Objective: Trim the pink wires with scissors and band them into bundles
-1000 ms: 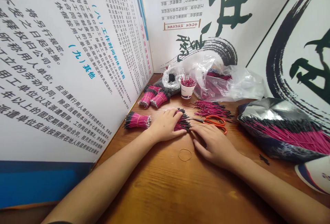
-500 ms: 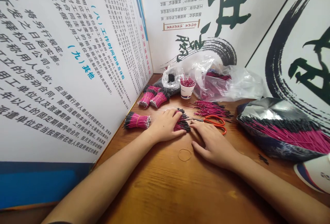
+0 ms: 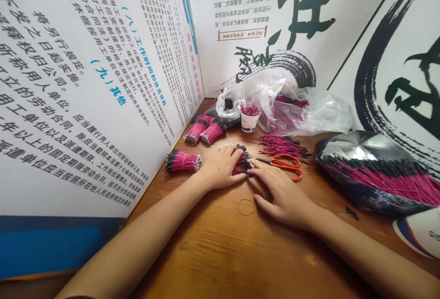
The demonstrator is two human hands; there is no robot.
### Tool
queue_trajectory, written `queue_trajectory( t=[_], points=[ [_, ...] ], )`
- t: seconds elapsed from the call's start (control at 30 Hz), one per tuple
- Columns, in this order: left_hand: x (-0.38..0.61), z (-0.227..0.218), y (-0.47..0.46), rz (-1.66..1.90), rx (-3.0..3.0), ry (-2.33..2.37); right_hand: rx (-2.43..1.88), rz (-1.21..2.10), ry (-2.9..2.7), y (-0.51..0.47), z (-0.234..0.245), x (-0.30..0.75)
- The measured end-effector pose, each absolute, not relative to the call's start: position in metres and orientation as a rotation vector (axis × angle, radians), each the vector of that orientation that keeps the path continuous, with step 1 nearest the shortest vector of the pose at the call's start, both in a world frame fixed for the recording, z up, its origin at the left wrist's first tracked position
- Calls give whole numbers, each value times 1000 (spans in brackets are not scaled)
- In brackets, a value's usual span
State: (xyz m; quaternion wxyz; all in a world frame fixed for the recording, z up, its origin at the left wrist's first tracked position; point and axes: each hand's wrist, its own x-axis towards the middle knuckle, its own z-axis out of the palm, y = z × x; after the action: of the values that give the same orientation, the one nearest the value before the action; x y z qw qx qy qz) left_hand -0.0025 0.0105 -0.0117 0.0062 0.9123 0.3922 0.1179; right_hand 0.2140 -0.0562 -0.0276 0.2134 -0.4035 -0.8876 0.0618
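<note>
My left hand (image 3: 222, 167) lies over a loose bundle of pink wires with black tips (image 3: 242, 163) on the wooden table (image 3: 220, 253), its fingers curled around the bundle. My right hand (image 3: 280, 192) rests flat on the table, fingers stretched out and their tips pressed against the bundle's black ends. A tan rubber band (image 3: 246, 207) lies on the wood just below both hands. Orange-handled scissors (image 3: 285, 163) lie right behind my right hand.
Tied pink wire bundles lie by the left board (image 3: 182, 161) and further back (image 3: 205, 130). A white cup of wires (image 3: 250, 116), clear plastic bags (image 3: 302, 108), a loose wire pile (image 3: 282, 144) and a dark bag full of wires (image 3: 378, 175) stand behind and right. Printed boards wall in the table.
My right hand has slid left and forward until its fingertips press the bundle's ends. My left hand has stayed on the bundle.
</note>
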Motion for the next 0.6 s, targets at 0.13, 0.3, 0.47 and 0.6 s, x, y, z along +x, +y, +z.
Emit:
queue_trajectory(
  t=[0.13,0.3,0.47,0.6],
  points=[
    [-2,-14,10,420,2807,1249,-1190,137,-2424,-54,-29,216],
    [-1,-17,9,414,2762,1345,-1151,186,-2471,-53,-25,217],
    [1,-13,11,381,2804,1323,-1129,207,-2487,-53,-25,217],
    [0,-11,16,386,2813,1253,-1139,158,-2452,-52,-29,218]
  ],
)
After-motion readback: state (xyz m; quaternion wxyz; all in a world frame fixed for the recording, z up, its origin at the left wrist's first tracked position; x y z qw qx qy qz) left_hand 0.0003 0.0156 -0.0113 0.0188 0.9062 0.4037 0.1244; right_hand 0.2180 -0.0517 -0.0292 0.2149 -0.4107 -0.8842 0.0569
